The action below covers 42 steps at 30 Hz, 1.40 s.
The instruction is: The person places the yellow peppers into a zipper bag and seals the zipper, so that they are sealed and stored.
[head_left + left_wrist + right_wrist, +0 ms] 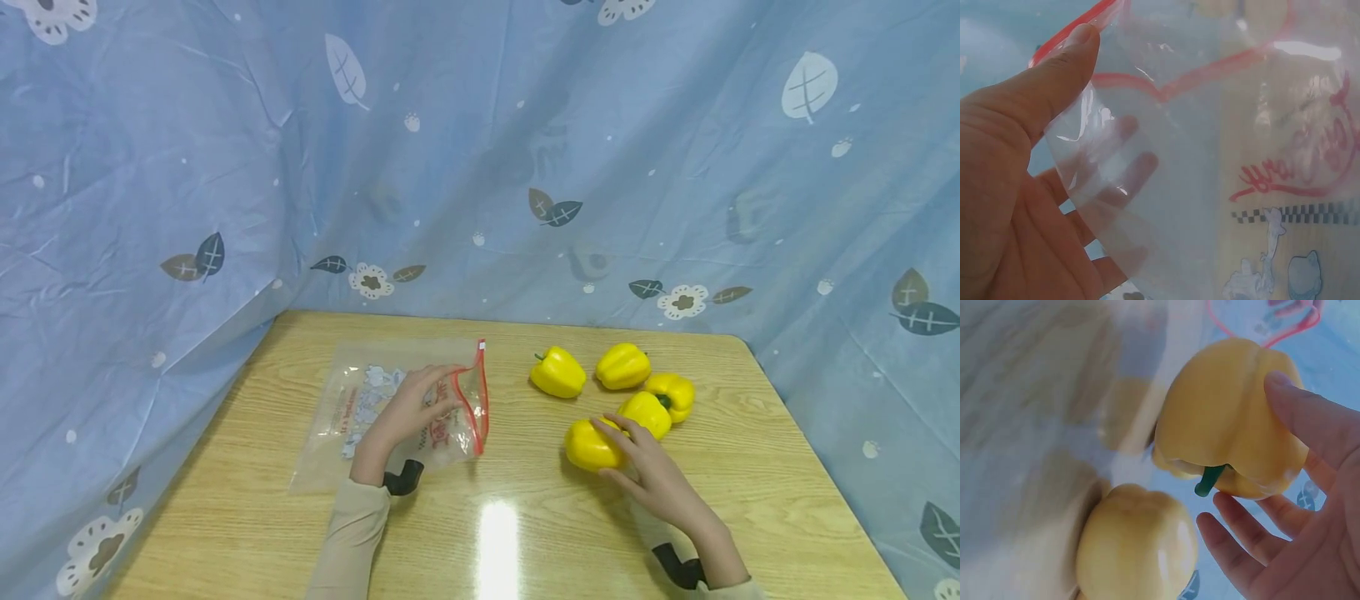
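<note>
My left hand [405, 408] holds the red-edged mouth of a clear printed zip bag [330, 442], which lies on the left of the table. In the left wrist view the thumb [1063, 69] is on the near side of the film, and the other fingers show blurred through it. The bag's mouth gapes toward the right. My right hand [663, 487] grips a yellow bell pepper [588, 447], thumb on one side and fingers on the other. Its green stem [1209, 480] shows in the right wrist view, with another yellow pepper [1138, 547] close by.
Beyond my right hand, several more yellow bell peppers lie on the wooden table [757, 467]: one at the left [558, 372], one at the back [623, 367], and two touching [678, 396] at the right. A blue patterned curtain [465, 150] hangs around the table's edges.
</note>
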### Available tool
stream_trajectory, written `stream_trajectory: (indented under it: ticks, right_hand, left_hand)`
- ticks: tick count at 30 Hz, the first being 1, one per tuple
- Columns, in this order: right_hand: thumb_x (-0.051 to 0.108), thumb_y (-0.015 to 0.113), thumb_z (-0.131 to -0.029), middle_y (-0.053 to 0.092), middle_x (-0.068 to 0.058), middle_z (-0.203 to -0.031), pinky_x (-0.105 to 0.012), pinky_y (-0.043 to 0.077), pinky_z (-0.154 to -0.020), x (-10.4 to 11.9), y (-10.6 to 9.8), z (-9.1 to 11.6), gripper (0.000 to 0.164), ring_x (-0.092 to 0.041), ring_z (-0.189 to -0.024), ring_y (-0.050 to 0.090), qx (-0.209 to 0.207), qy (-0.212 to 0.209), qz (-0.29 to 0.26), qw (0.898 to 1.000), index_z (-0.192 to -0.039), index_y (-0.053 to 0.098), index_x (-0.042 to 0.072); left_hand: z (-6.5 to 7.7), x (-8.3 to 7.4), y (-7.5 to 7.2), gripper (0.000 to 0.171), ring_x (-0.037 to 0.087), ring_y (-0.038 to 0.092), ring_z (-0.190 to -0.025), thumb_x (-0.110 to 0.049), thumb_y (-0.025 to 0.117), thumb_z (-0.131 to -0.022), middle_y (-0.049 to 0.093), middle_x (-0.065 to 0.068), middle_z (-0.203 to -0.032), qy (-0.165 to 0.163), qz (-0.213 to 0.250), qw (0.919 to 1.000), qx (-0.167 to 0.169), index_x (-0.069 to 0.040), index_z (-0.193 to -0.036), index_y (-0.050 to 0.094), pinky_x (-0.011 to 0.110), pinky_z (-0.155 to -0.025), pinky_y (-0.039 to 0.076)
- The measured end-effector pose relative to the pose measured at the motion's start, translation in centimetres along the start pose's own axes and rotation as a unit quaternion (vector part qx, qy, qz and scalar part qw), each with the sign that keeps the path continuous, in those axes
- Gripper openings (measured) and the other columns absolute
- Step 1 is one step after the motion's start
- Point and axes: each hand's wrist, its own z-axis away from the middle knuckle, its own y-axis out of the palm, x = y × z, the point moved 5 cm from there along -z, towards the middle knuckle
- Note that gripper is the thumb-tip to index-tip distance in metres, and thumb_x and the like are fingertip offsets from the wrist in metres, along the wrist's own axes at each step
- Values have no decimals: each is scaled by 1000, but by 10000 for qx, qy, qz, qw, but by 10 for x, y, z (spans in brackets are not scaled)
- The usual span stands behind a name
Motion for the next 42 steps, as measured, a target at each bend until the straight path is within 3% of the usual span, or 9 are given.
stream_trajectory:
  ticks: [11,17,26,42]
  right_hand:
    - [16,74,-79,41,-13,-139,-46,48,-86,12,4,-28,70,-28,-119,44,3,-254,-83,9996,-140,41,18]
    - [19,72,-81,41,-15,-137,-48,47,-88,19,10,-42,68,-30,-120,42,54,-389,-243,9989,-141,40,18]
    - [24,69,-84,41,-15,-139,-52,44,-93,29,21,-61,66,-30,-123,42,101,-439,-503,9977,-142,38,20]
    - [25,68,-84,39,-15,-139,-50,44,-95,41,40,-81,68,-29,-124,41,407,-404,-829,9949,-144,34,25]
  left_hand:
    - [1,-2,1,53,22,46,-123,-39,62,-87,53,-1,-132,49,-153,9999,43,-21,-135,48,48,-104,35]
    - [1,-3,2,54,24,46,-123,-39,61,-87,53,1,-131,-40,-198,9997,116,-17,-135,48,49,-103,35]
    - [1,-3,3,53,24,46,-123,-39,61,-87,53,-1,-131,-116,-251,9995,133,-21,-135,48,49,-103,35]
    - [1,-2,5,53,22,46,-120,-42,60,-87,53,-3,-129,-154,-236,9994,188,-23,-135,48,47,-104,33]
